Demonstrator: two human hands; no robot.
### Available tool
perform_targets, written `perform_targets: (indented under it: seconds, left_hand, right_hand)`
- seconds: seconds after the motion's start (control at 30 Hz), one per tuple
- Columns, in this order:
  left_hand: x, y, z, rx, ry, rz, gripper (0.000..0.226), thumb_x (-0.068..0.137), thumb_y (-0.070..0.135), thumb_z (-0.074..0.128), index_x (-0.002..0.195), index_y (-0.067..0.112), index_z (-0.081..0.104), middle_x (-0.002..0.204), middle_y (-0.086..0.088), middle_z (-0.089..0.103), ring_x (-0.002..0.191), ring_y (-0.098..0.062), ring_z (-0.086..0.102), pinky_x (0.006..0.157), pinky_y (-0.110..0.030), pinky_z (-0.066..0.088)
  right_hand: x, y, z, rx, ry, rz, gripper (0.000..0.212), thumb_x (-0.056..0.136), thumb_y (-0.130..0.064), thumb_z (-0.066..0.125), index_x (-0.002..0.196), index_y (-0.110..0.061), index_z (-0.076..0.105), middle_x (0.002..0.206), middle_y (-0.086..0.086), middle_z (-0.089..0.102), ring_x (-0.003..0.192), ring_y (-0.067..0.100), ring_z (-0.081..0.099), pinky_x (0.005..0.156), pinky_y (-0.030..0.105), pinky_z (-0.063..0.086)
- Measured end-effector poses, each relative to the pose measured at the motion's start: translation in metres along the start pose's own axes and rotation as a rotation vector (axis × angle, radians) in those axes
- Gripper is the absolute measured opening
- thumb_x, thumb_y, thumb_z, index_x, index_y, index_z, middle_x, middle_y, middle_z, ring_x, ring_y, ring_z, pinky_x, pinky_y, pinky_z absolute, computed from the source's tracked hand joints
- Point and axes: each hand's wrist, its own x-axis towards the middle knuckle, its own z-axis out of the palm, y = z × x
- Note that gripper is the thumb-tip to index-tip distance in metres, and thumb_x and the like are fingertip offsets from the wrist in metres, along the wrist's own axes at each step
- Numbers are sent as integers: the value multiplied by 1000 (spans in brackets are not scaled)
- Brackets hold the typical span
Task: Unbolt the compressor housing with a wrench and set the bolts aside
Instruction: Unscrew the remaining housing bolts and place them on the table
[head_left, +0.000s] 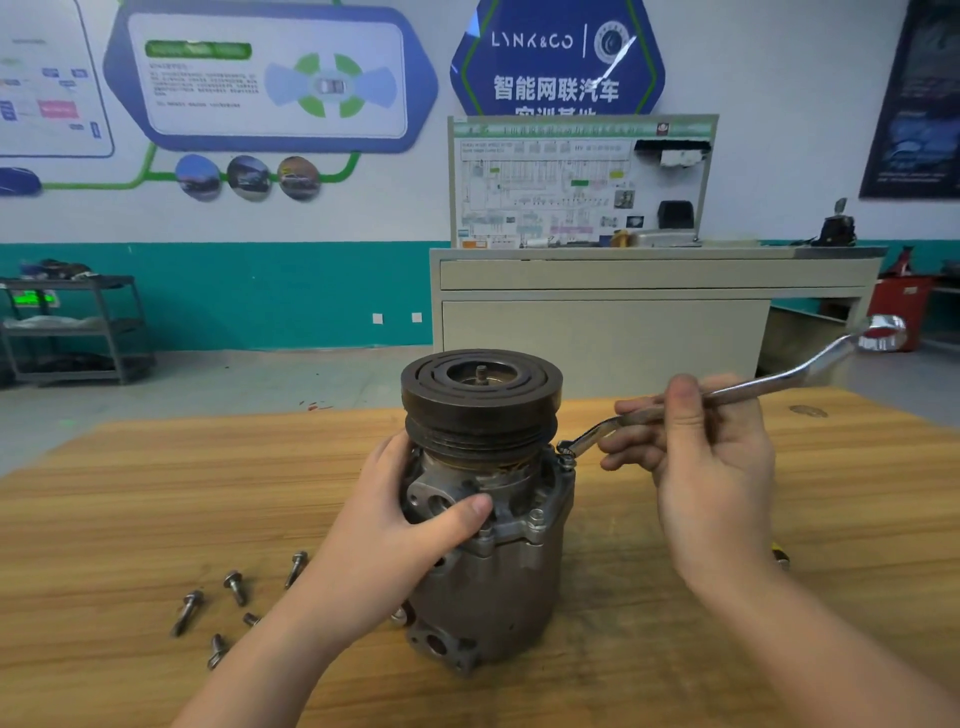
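Head view: left hand (395, 525) grips ribbed metal compressor (488, 519); right hand (711, 462) pinches chrome wrench (753, 389)

Both forearms reach forward from the near edge, bare to the wrist. The left hand (400, 525) is cupped, its thumb lying across the front and its fingers curled out of sight round the far side of what it grips. The right hand (701, 467) is raised, back toward the camera, thumb upright, fingers curled in a pinch.

Bright even indoor light; soft shadows; wide-angle edge bending; background slightly blurred.
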Motion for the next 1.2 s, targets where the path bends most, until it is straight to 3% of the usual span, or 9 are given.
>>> perform_targets:
  seconds: [0.07, 0.17, 0.23, 0.37, 0.57, 0.73, 0.8, 0.97, 1.2]
  left_hand:
    - [0, 1, 0, 6, -7, -4, 54, 59, 63, 69, 108, 63, 47, 123, 29, 54, 109, 15, 52, 86, -11, 42]
    - [0, 2, 0, 18, -3, 11, 48, 57, 64, 67, 101, 72, 48, 120, 30, 55, 109, 16, 52, 84, -7, 41]
    - [0, 2, 0, 20, -2, 16, 48, 56, 66, 66, 100, 74, 47, 121, 28, 56, 110, 13, 53, 87, -11, 43]
    - [1, -1, 1, 2, 4, 20, 50, 58, 64, 68, 104, 68, 51, 123, 20, 60, 114, 3, 56, 100, -32, 47]
    - [2, -1, 1, -11, 5, 18, 49, 56, 67, 68, 100, 74, 48, 118, 29, 57, 110, 8, 56, 93, -26, 48]
    - [0, 1, 1, -8, 4, 21, 50, 56, 68, 68, 98, 79, 43, 118, 34, 55, 109, 13, 54, 89, -20, 46]
    - [0, 2, 1, -5, 0, 30, 50, 55, 69, 67, 96, 82, 41, 114, 42, 52, 107, 19, 51, 84, -13, 43]
    - [1, -2, 1, -10, 14, 37, 55, 56, 66, 68, 108, 67, 48, 121, 33, 53, 111, 14, 51, 90, -15, 44]
    - [1, -1, 1, -12, 15, 45, 50, 55, 68, 68, 98, 79, 43, 116, 38, 52, 109, 17, 50, 85, -9, 41]
  right_hand:
    - [-7, -2, 1, -169, -183, -215, 12, 96, -46, 48, 86, -44, 55, 78, -1, 66, 57, 14, 66, 52, 28, 56]
    - [-19, 8, -5, -499, -437, -585, 23, 103, -39, 40, 96, -19, 50, 89, -5, 54, 73, 10, 60, 72, 19, 53]
    - [-28, 16, -10, -568, -443, -689, 26, 104, -35, 36, 96, -13, 47, 93, -3, 52, 83, 11, 58, 82, 9, 46]
    - [-38, 15, -8, -156, -205, -388, 11, 104, -29, 36, 100, -27, 46, 90, 1, 59, 56, 13, 55, 55, 18, 44]
    - [9, 23, 7, 191, 289, 174, 21, 90, 1, 30, 90, -18, 38, 51, 2, 57, 32, 14, 34, 38, 15, 26]
    - [46, 45, 10, 363, 194, 814, 19, 93, 1, 28, 84, -13, 37, 44, 3, 47, 28, 12, 30, 30, 13, 20]
    - [48, 46, 5, 405, 104, 934, 18, 99, -8, 34, 82, -12, 39, 48, 4, 51, 31, 12, 37, 29, 16, 26]
    - [41, 25, -15, 403, 133, 661, 28, 105, -25, 32, 87, -11, 48, 68, 16, 70, 49, 20, 64, 46, 22, 51]
    - [8, -3, -11, 86, -54, 191, 20, 98, -25, 36, 89, -10, 45, 76, 12, 68, 56, 21, 64, 51, 27, 52]
